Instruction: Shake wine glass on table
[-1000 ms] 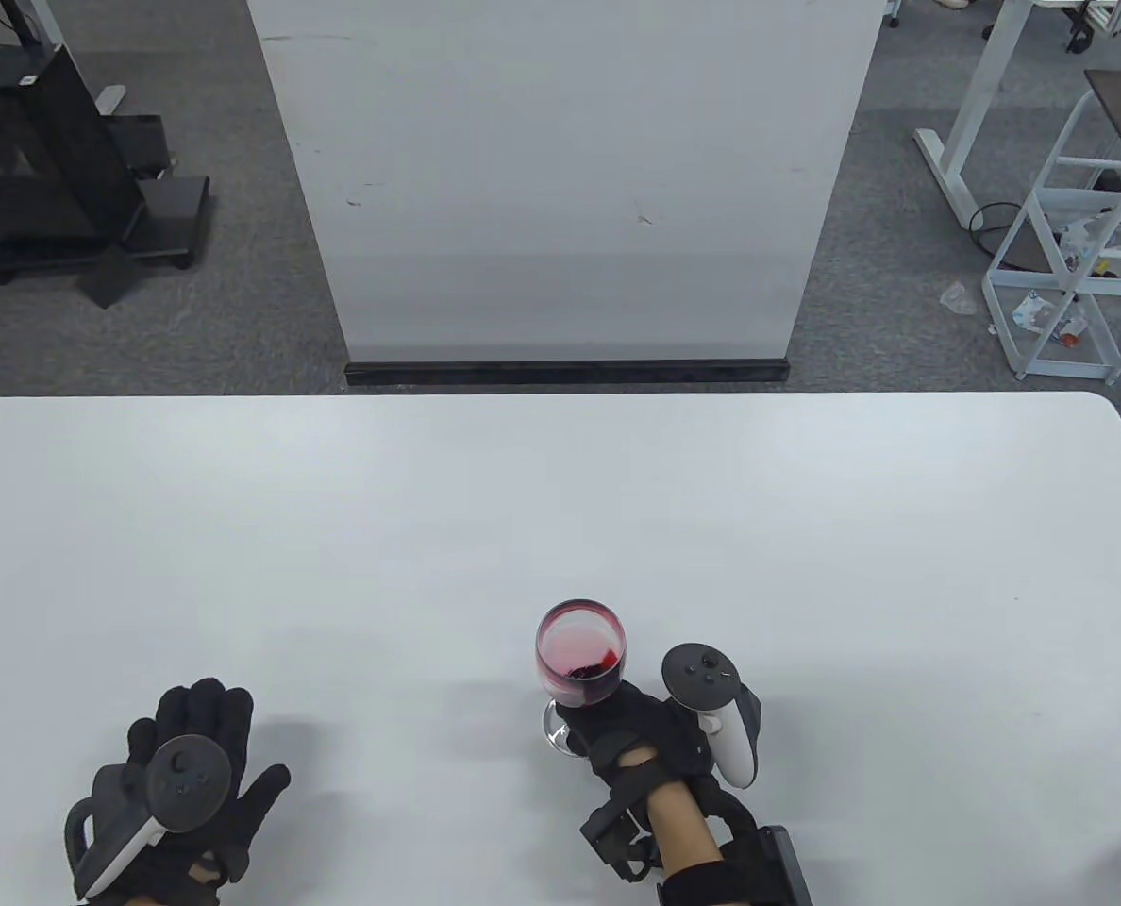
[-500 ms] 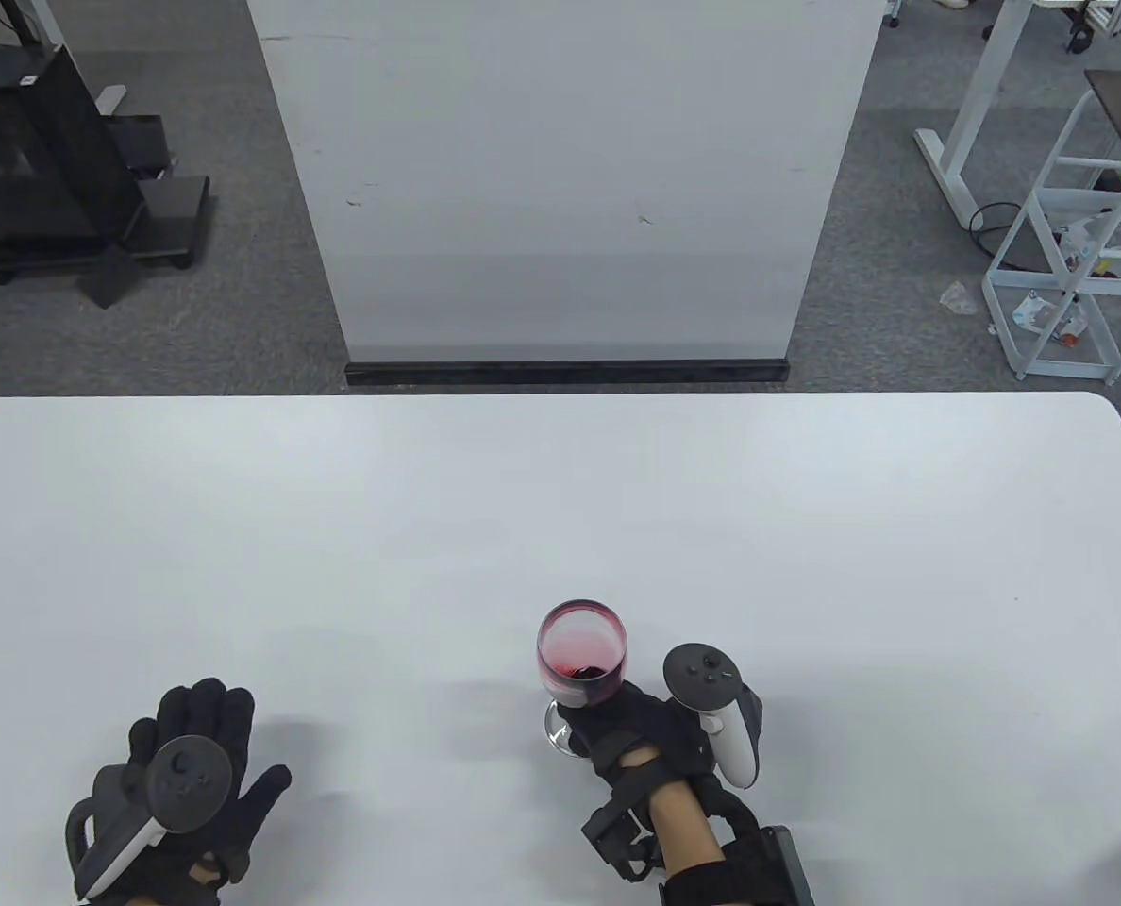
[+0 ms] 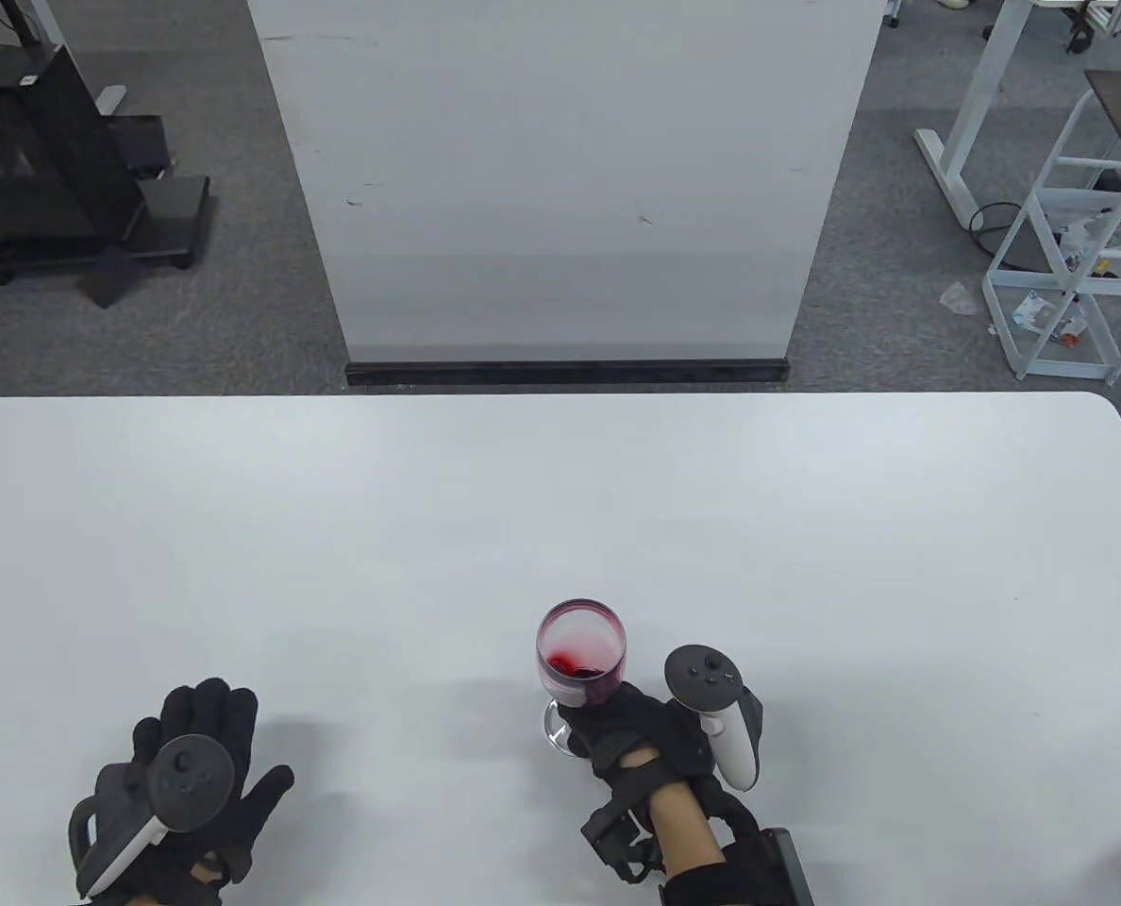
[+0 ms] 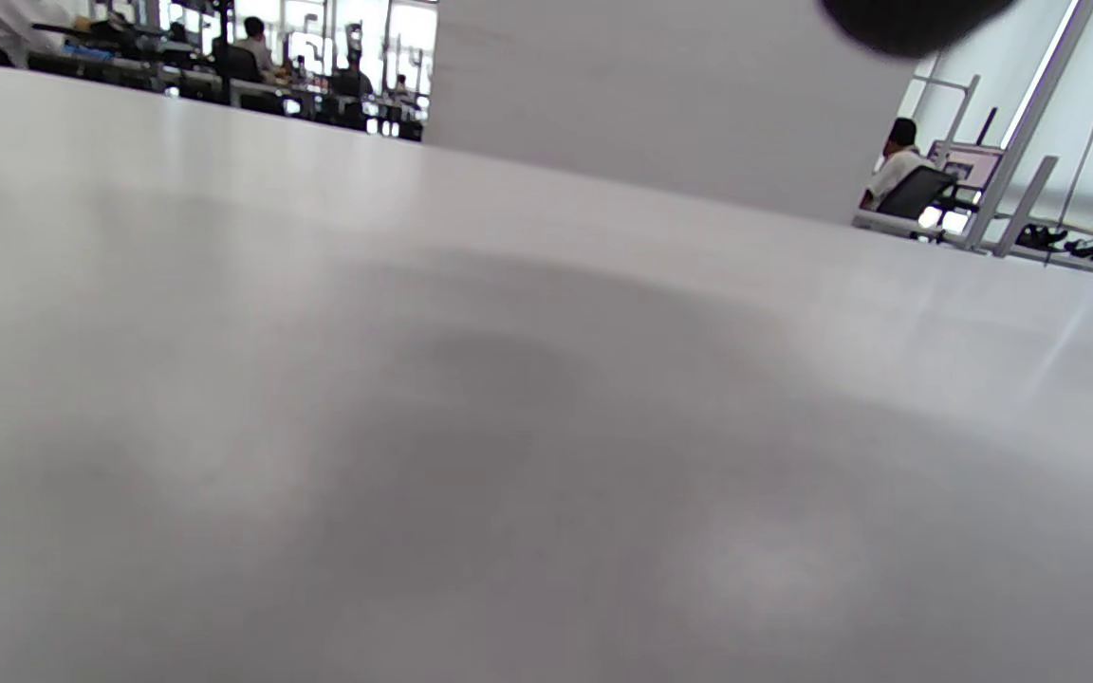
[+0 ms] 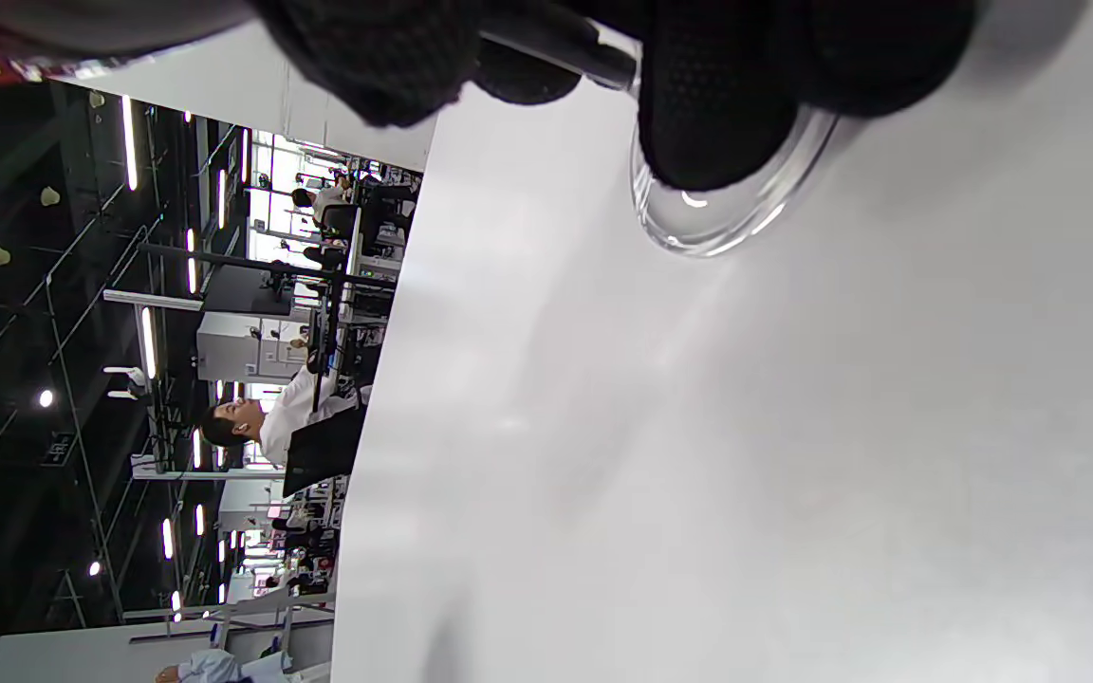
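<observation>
A clear wine glass with a little red wine stands on the white table, near the front edge. My right hand grips its stem just under the bowl; its round foot sits on the table. In the right wrist view my gloved fingers wrap the stem over the glass foot. My left hand rests flat on the table at the front left, fingers spread, holding nothing. The left wrist view shows only a dark fingertip at the top edge and bare table.
A white upright panel stands beyond the table's far edge. A white rack and a dark stand are on the floor past the table.
The wine has swirled inside the bowl and the glass has shifted very slightly. Both hands stay almost where they were.
</observation>
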A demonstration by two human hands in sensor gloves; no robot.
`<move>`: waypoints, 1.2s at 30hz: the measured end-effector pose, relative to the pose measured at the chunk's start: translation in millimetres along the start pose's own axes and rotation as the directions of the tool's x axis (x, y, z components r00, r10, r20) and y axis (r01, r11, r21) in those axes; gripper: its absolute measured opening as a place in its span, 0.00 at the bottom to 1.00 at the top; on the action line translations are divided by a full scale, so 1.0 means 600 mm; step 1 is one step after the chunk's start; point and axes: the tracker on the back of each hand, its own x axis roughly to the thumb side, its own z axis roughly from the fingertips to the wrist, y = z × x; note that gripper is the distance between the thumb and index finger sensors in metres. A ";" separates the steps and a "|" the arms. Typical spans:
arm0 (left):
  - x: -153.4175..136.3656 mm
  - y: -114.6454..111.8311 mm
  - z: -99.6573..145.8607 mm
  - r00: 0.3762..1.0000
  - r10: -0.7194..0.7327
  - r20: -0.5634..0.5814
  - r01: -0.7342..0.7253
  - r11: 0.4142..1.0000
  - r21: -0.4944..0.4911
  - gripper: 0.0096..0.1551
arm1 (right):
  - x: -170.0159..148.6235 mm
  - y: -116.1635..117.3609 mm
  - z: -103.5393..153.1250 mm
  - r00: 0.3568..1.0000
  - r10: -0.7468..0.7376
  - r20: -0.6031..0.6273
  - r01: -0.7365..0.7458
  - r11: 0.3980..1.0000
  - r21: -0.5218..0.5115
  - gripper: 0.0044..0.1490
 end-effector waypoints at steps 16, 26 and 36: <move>-0.001 0.001 0.001 1.000 0.008 0.006 -0.008 1.000 0.002 0.48 | -0.001 0.001 -0.001 1.000 -0.012 -0.008 0.013 1.000 0.012 0.36; -0.003 0.004 0.003 1.000 0.018 0.001 -0.018 1.000 0.006 0.48 | -0.008 0.005 0.001 0.998 -0.057 -0.005 0.057 0.998 0.000 0.36; -0.004 0.004 0.003 1.000 0.017 0.000 -0.017 1.000 0.004 0.48 | -0.006 0.008 0.000 0.996 -0.086 -0.008 0.086 0.996 0.036 0.37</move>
